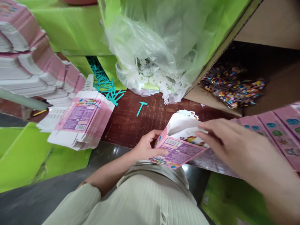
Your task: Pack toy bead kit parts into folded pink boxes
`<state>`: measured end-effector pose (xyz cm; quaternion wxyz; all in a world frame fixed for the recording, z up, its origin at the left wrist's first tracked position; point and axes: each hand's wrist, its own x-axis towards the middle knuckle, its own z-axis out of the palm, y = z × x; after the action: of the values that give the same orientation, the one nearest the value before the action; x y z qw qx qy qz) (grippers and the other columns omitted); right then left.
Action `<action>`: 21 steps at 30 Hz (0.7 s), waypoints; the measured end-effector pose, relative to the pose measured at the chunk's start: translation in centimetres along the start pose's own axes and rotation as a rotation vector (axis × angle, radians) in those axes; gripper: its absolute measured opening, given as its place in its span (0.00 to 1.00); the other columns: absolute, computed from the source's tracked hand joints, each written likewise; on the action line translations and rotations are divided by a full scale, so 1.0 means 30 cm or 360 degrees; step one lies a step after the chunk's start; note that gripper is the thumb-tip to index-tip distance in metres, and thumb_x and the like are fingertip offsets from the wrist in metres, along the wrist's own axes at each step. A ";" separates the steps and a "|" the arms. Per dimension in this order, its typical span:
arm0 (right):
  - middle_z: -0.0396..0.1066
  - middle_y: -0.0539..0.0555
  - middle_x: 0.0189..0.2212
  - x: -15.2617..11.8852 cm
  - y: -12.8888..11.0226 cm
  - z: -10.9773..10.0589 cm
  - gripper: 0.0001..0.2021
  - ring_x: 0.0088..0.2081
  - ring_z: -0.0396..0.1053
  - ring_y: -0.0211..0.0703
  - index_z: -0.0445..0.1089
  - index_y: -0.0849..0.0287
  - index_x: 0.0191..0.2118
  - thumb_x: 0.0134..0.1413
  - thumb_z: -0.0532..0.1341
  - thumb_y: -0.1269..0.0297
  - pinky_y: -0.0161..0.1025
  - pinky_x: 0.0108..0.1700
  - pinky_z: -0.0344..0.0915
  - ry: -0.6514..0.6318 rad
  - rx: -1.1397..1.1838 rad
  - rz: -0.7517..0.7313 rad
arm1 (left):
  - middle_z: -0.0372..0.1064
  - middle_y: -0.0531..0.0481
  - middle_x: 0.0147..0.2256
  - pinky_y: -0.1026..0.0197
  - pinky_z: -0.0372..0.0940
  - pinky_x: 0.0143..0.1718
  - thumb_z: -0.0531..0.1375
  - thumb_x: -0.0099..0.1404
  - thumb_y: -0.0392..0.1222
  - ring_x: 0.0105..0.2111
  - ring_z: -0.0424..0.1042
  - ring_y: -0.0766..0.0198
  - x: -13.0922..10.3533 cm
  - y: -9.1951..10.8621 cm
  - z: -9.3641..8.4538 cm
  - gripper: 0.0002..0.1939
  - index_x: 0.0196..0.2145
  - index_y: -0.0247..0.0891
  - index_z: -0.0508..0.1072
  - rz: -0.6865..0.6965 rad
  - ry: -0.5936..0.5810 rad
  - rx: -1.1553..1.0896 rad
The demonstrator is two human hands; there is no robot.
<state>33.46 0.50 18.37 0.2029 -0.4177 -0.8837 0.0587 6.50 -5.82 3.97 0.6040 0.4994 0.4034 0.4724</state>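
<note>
At the brown table (125, 125), a likely light, crushable box (181, 152) is clamped in the left hand (145, 147), walls best gripped; what the half-closed right hand (236, 148) holds cannot be told.

Table layout, clock read from the wearer

12: pegboards, contained in plastic bag (150, 40); T-piece (140, 108) laid before it on table (124, 125).
11: sticks (105, 81), partly spilled onto table.
10: near carton stack (82, 118); larger carton stack (35, 59) placed behind.
1: leaflets (187, 113), set behind open box (178, 151).
2: bead packets (234, 86), held in cardboard box (269, 81).
</note>
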 end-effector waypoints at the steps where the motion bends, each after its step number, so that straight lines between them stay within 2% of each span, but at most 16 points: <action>1: 0.82 0.56 0.43 -0.018 -0.013 0.028 0.17 0.40 0.79 0.52 0.77 0.53 0.45 0.77 0.54 0.51 0.46 0.41 0.72 -0.0033 0.0022 -0.0038 | 0.81 0.46 0.44 0.60 0.72 0.45 0.80 0.54 0.51 0.41 0.78 0.59 0.004 -0.003 0.005 0.34 0.54 0.38 0.76 0.0010 0.0006 -0.0009; 4: 0.83 0.54 0.47 -0.063 -0.024 0.095 0.16 0.42 0.81 0.48 0.77 0.54 0.49 0.78 0.52 0.58 0.44 0.43 0.76 -0.0134 0.0149 -0.0160 | 0.81 0.46 0.43 0.61 0.71 0.43 0.80 0.55 0.53 0.39 0.78 0.60 0.015 -0.011 0.023 0.33 0.52 0.38 0.76 0.0011 0.0068 0.0006; 7: 0.82 0.53 0.52 -0.103 -0.002 0.123 0.13 0.46 0.82 0.48 0.74 0.51 0.58 0.76 0.56 0.61 0.45 0.50 0.77 0.0051 0.0211 -0.0031 | 0.81 0.46 0.44 0.61 0.72 0.43 0.80 0.54 0.53 0.39 0.78 0.60 0.019 -0.018 0.034 0.34 0.52 0.38 0.76 -0.0032 0.0110 -0.0005; 9: 0.83 0.52 0.50 -0.125 0.011 0.128 0.12 0.47 0.82 0.50 0.75 0.49 0.56 0.74 0.58 0.65 0.53 0.61 0.71 0.0231 0.0129 0.0009 | 0.81 0.46 0.44 0.60 0.73 0.44 0.80 0.54 0.54 0.40 0.79 0.59 0.020 -0.019 0.039 0.34 0.52 0.39 0.75 -0.0037 0.0110 -0.0025; 11: 0.83 0.51 0.47 -0.138 0.013 0.130 0.11 0.49 0.82 0.53 0.76 0.48 0.53 0.73 0.59 0.66 0.61 0.69 0.63 0.0297 0.0094 0.0006 | 0.81 0.46 0.45 0.59 0.73 0.45 0.80 0.54 0.54 0.41 0.79 0.58 0.020 -0.019 0.046 0.33 0.52 0.39 0.75 -0.0031 0.0116 -0.0006; 15: 0.81 0.55 0.52 -0.133 0.001 0.128 0.14 0.54 0.78 0.55 0.75 0.49 0.58 0.70 0.63 0.61 0.61 0.69 0.59 0.0379 0.0062 -0.0020 | 0.81 0.46 0.46 0.58 0.73 0.46 0.80 0.54 0.55 0.42 0.79 0.57 0.020 -0.016 0.063 0.34 0.53 0.39 0.76 -0.0045 0.0097 0.0066; 18: 0.83 0.50 0.41 -0.134 0.016 0.124 0.07 0.47 0.77 0.50 0.78 0.48 0.48 0.72 0.62 0.61 0.59 0.70 0.55 0.0296 0.0017 -0.0118 | 0.82 0.45 0.45 0.58 0.72 0.46 0.80 0.53 0.55 0.43 0.79 0.56 0.016 -0.013 0.064 0.34 0.52 0.39 0.76 -0.0041 0.0113 0.0059; 21: 0.82 0.47 0.34 -0.151 0.046 0.121 0.09 0.41 0.75 0.48 0.77 0.49 0.42 0.75 0.59 0.60 0.59 0.69 0.52 0.0200 0.0053 -0.0144 | 0.82 0.45 0.45 0.59 0.71 0.46 0.80 0.54 0.54 0.43 0.78 0.57 0.008 -0.012 0.051 0.33 0.51 0.38 0.77 -0.0046 0.0166 0.0083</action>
<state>35.52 -1.82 13.29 0.2673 -0.3767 -0.8861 0.0380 8.08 -5.94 3.86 0.5757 0.4838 0.4537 0.4782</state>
